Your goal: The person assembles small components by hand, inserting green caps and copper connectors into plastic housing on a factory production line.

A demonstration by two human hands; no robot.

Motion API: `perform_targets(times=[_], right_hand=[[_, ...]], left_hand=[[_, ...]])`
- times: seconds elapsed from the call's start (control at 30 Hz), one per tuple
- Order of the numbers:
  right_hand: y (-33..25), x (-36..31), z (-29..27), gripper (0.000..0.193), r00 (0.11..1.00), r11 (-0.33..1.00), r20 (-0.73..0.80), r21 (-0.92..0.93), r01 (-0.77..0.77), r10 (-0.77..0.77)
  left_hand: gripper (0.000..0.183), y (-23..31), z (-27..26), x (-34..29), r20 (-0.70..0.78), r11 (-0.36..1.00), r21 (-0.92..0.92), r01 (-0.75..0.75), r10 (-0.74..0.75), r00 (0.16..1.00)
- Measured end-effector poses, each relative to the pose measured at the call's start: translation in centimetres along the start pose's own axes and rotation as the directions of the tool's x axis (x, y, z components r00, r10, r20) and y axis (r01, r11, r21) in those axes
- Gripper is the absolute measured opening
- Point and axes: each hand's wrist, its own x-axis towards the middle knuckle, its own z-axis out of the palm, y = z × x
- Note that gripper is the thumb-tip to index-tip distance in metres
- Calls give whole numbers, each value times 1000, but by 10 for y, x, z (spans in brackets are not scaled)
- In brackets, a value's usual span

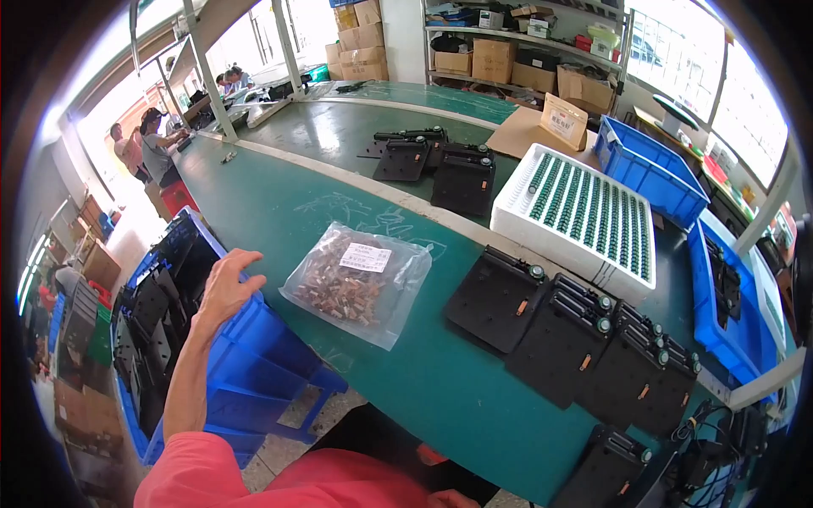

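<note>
My left hand point(227, 286) is raised over the table-side rim of a blue bin point(254, 356), its fingers spread and holding nothing. Black plates point(152, 313) are heaped in that bin. To the hand's right, a clear plastic bag point(398, 292) of small copper-coloured parts lies on the green table, a white label on it. Only a bit of my right hand point(453, 499) shows low at the picture's edge, near my lap; its fingers are hidden. Several black plates point(495, 305) with a rod, a round knob and a copper-coloured piece lie along the table's right side.
A white foam tray point(508, 220) holds rows of green round parts. More black plates point(464, 182) lie beyond the table's pale strip. Blue crates point(652, 173) stand at the right, with black cables point(707, 440) at the lower right. People work at the far left.
</note>
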Motion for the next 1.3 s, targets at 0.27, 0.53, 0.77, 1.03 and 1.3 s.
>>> perform_targets(times=[0.27,0.53,0.77,1.03,1.3], right_hand=[[-31,1,-6,13,964,947,-4,-189,260,-266],[5,12,-2,13,949,945,-3,-97,313,-315],[4,10,0,15,957,950,-30,-134,281,-288],[-12,15,3,12,962,956,-69,-152,250,-263],[-9,11,0,12,943,940,-115,-181,289,-312]], left_hand=[[36,-59,-12,-18,-201,990,44,131,-119,972],[41,-119,8,-40,241,901,290,323,-396,886],[48,-106,8,-35,175,861,309,404,-469,866],[23,-134,19,-32,65,869,241,431,-458,887],[15,-128,15,-29,8,893,342,292,-313,950]])
